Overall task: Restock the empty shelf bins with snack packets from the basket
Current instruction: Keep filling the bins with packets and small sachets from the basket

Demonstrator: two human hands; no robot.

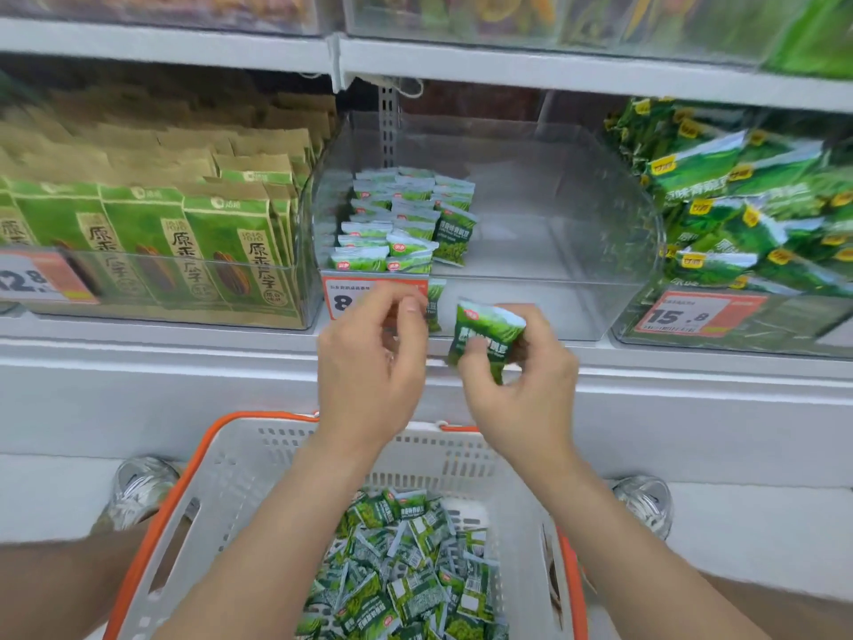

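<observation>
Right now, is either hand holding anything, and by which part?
The right hand pinches a green snack packet by its lower end. Whether the left hand, fingers curled, holds anything cannot be told.

Three clear bins stand side by side along the front edge of the white shelf (138, 358): left bin (184, 281), middle bin (554, 307), right bin (794, 330).

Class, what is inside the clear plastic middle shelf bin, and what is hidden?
Small green snack packets stand in rows along the clear plastic bin's left side only. The left hand hides its lower front corner.
</observation>
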